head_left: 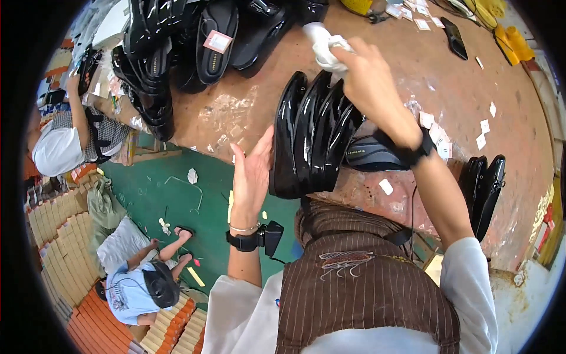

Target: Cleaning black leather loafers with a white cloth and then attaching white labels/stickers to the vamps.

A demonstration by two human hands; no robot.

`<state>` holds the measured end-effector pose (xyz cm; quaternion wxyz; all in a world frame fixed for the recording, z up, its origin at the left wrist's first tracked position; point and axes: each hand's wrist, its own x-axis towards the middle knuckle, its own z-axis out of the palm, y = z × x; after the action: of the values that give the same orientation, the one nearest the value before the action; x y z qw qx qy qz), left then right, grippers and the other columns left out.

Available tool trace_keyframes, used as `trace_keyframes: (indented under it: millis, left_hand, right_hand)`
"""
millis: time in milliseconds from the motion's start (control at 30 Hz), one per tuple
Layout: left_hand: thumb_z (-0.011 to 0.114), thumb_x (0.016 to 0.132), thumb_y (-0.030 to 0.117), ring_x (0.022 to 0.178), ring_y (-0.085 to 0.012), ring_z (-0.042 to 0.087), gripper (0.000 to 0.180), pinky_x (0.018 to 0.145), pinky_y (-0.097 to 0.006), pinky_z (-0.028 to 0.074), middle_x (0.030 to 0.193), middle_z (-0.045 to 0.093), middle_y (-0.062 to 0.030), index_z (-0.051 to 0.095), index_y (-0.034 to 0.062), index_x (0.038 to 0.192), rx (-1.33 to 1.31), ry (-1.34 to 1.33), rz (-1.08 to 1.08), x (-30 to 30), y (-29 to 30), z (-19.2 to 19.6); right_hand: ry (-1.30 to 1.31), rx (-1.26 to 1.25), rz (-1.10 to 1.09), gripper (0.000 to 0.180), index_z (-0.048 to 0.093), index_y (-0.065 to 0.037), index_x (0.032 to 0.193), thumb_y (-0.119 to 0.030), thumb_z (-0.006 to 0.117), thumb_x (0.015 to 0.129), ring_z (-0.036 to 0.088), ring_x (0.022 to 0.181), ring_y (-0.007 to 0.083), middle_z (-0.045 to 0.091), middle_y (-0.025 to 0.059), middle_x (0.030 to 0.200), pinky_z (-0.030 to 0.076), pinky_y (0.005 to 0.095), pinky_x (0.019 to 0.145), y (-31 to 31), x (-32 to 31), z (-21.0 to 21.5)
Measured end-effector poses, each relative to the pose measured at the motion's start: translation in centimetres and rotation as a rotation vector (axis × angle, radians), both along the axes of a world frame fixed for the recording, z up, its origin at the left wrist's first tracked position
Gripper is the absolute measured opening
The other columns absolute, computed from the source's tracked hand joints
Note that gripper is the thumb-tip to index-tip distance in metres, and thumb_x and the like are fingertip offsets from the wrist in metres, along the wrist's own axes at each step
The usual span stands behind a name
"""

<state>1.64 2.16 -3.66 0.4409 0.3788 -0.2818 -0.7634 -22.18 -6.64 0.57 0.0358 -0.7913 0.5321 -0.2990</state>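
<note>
Several glossy black sandals (312,135) stand on edge, pressed side by side at the near edge of the table. My left hand (252,171) is flat against the left end of this row, thumb apart from the straight fingers. Above the row's far right side, my right hand (368,74) is closed around a bunched white cloth (330,48), whose far end is blurred. Beneath my right wrist lies another black sandal (368,154), its insole facing up and partly covered by the wrist.
A heap of black sandals (217,41) covers the table's far left. White tags (433,131) are scattered at the right, near another pair of black shoes (480,189). Yellow shoe lasts (514,44) sit far right. Two people (138,289) are at the left, by stacked boxes (65,230).
</note>
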Motion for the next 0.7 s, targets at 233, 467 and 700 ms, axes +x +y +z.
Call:
trace_keyframes:
  millis: [233,467,700]
  left_hand:
    - [0.017,0.093,0.078,0.148,-0.0283,0.025,0.105,0.123,-0.040,0.015,0.158,0.029,-0.0204,0.025,-0.0092,0.151,0.098,0.151,-0.021,0.8,-0.9,-1.3]
    - [0.016,0.093,0.077,0.148,-0.0284,0.026,0.105,0.122,-0.040,0.019,0.158,0.029,-0.0197,0.029,-0.0107,0.149,0.203,0.368,-0.002,2.2,-1.2,-2.0]
    - [0.019,0.093,0.078,0.146,-0.0279,0.028,0.105,0.122,-0.040,0.019,0.157,0.032,-0.0198,0.031,-0.0101,0.148,0.198,0.366,-0.051,3.3,-1.5,-1.9]
  right_hand:
    - [-0.055,0.407,0.665,0.031,0.072,-0.006,0.099,-0.004,0.064,0.069,0.057,0.098,0.0343,0.062,0.0143,0.099,0.051,0.0441,0.086,10.3,5.8,-0.7]
    - [0.265,0.102,0.206,0.035,0.068,-0.007,0.103,-0.003,0.066,0.069,0.058,0.095,0.0350,0.062,0.0140,0.107,0.053,0.0433,0.080,0.5,6.3,-1.5]
    - [-0.033,0.436,0.563,0.033,0.076,-0.013,0.096,-0.004,0.069,0.065,0.056,0.091,0.0303,0.059,0.0114,0.096,0.055,0.0367,0.074,9.7,5.1,1.8]
